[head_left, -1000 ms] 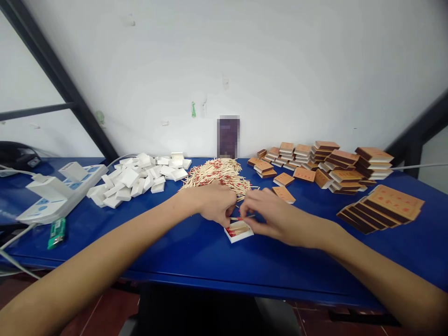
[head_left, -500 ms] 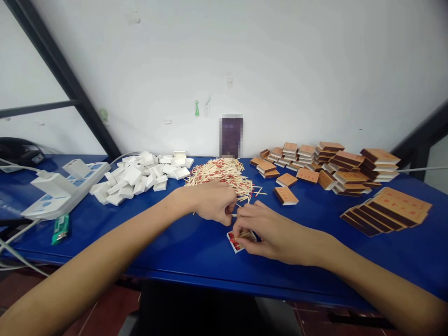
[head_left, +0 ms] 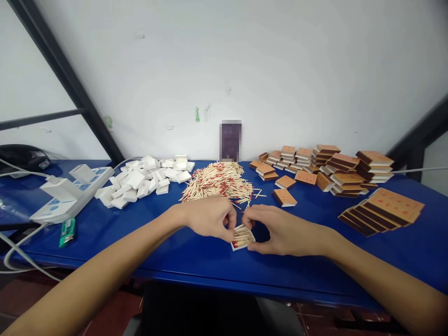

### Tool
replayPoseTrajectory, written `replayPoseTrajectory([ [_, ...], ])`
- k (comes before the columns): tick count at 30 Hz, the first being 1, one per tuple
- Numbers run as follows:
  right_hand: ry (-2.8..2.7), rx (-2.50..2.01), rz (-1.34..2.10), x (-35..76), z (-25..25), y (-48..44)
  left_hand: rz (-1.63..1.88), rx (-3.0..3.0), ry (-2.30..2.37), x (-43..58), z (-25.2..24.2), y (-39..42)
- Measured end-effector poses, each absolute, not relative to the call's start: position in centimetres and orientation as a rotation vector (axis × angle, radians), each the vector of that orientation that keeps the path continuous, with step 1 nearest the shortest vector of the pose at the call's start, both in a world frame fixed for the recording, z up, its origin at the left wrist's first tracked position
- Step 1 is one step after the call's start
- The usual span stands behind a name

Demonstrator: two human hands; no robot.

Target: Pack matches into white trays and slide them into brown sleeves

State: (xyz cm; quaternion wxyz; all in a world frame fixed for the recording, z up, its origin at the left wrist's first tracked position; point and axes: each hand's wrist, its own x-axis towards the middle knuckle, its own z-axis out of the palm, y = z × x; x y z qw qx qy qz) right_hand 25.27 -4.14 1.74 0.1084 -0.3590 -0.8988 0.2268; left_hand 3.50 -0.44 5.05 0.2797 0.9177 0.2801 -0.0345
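A small white tray (head_left: pixel 242 247) filled with red-tipped matches (head_left: pixel 243 236) lies on the blue table between my hands. My left hand (head_left: pixel 212 217) is at the tray's left edge, its thumb and fingers closed at the corner; what they grip, if anything, is hidden. My right hand (head_left: pixel 280 231) curves around the tray's right side, thumb near the lower right corner and fingers at the upper edge, with a gap between them. Behind my left hand lies a heap of loose matches (head_left: pixel 220 179).
White empty trays (head_left: pixel 136 179) are piled at the left, beside a power strip (head_left: pixel 56 210) and a green packet (head_left: pixel 67 232). Orange-brown matchbox covers (head_left: pixel 341 165) stand stacked at the right, with a fanned row (head_left: pixel 392 205) nearer. A dark blurred object (head_left: pixel 231 141) leans on the wall.
My left hand has come down to the tray's left edge. My right hand has shifted off the tray's middle and spread its thumb from its fingers, uncovering the matches.
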Motion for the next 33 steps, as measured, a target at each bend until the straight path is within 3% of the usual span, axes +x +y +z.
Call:
replayPoseTrajectory([
  [13,-2.561,-1.094,0.696,25.2,1.6,-4.1,0.141,2.568,0.624,4.3,3.6,-0.6],
  [24,-2.622,-0.981,0.603,26.0,2.1,-3.8,0.577,2.532,0.653,0.9,2.6,-0.7],
  [33,-2.668,-0.899,0.617,26.1,1.8,-3.6,0.507,2.767,0.612,0.8,1.1,-1.1],
])
